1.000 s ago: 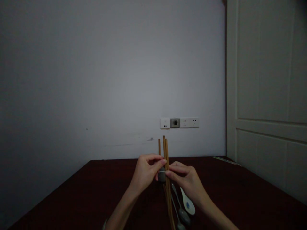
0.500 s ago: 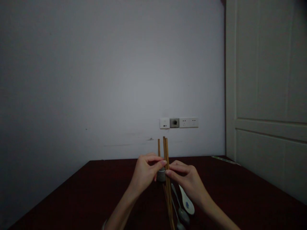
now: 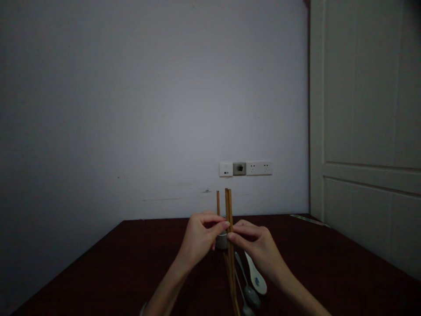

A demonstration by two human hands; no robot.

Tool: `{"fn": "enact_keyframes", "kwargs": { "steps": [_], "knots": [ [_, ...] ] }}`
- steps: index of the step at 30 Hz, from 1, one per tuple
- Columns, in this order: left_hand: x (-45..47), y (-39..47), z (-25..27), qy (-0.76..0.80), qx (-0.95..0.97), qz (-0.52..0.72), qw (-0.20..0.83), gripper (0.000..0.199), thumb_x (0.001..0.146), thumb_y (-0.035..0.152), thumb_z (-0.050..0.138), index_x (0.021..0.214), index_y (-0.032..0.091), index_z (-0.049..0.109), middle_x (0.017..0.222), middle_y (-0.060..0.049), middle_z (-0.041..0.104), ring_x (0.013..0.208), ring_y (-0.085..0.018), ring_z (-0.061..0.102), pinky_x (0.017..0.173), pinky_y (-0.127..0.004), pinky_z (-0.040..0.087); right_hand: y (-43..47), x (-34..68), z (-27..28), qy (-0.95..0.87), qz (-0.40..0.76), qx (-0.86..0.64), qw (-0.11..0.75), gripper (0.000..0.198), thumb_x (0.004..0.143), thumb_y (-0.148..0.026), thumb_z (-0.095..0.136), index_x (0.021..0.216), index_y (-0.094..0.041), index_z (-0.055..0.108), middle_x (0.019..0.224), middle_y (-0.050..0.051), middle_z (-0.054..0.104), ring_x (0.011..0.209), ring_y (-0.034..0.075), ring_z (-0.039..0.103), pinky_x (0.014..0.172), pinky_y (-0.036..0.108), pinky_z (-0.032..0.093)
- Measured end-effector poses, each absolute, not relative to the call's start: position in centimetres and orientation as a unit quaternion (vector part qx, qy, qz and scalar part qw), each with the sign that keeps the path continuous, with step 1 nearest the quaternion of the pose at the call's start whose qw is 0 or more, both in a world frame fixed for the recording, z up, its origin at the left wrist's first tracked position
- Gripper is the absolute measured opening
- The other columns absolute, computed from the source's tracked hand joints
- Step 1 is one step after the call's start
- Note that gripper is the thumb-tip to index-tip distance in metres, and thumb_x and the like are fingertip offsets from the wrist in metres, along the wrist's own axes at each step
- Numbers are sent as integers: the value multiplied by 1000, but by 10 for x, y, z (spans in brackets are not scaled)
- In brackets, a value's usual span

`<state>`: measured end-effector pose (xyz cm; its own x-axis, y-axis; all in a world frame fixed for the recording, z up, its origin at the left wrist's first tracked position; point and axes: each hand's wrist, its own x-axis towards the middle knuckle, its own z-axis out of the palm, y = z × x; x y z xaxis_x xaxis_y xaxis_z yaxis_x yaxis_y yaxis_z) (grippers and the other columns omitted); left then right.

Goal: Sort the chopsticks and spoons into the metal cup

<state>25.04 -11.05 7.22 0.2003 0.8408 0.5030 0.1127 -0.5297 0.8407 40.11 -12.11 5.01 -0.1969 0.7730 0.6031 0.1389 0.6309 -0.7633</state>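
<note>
Two wooden chopsticks (image 3: 229,206) stand upright and side by side between my hands. My left hand (image 3: 200,235) pinches them from the left with thumb and forefinger, and my right hand (image 3: 255,243) pinches them a little lower from the right. Behind them is a small grey cup (image 3: 221,241), partly hidden by my left hand and the chopsticks. Another chopstick (image 3: 218,202) rises above my left hand; its lower part is hidden. Below my hands lie further chopsticks (image 3: 227,267), two metal spoons (image 3: 252,297) and a white spoon with a blue mark (image 3: 258,281).
The dark red table (image 3: 115,272) reaches back to a pale wall (image 3: 158,109). Wall sockets (image 3: 259,168) sit above its far edge. A pale panelled door (image 3: 368,109) borders the right side, and a thin strip (image 3: 309,220) lies at the back right.
The two held chopsticks have shifted very slightly to the right and stand a bit straighter. Both hands keep their pinch on them.
</note>
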Motion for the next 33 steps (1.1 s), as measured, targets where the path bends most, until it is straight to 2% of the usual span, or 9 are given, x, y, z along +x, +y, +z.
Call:
{"fn": "enact_keyframes", "kwargs": {
  "steps": [10, 19, 26, 33],
  "knots": [
    [250, -112, 73, 354, 697, 523, 340, 28, 68, 38, 62, 69, 10, 66, 66, -3, 58, 33, -3, 40, 30, -16, 27, -121, 402, 50, -722, 290, -317, 542, 24, 74, -37, 58, 80, -18, 72, 69, 4, 58, 66, 15, 50, 59, 25, 40],
    [252, -115, 75, 351, 693, 526, 346, 26, 66, 36, 63, 66, 10, 65, 62, -1, 55, 34, -3, 39, 30, -16, 27, -122, 402, 52, -729, 275, -322, 538, 26, 74, -39, 57, 77, -17, 72, 66, 3, 57, 64, 14, 50, 58, 24, 40],
    [250, -112, 75, 319, 697, 529, 365, 24, 65, 33, 65, 66, 9, 64, 68, -3, 57, 43, -6, 47, 39, -18, 38, -123, 401, 52, -734, 281, -311, 534, 27, 76, -38, 55, 73, -17, 71, 67, 3, 57, 64, 14, 50, 59, 24, 39],
    [252, -113, 76, 348, 667, 541, 375, 27, 62, 34, 68, 72, 9, 66, 65, -5, 62, 48, -9, 49, 44, -19, 40, -122, 400, 49, -726, 300, -303, 539, 26, 75, -38, 57, 73, -16, 69, 68, 3, 56, 66, 13, 49, 60, 24, 40]
  ]
}}
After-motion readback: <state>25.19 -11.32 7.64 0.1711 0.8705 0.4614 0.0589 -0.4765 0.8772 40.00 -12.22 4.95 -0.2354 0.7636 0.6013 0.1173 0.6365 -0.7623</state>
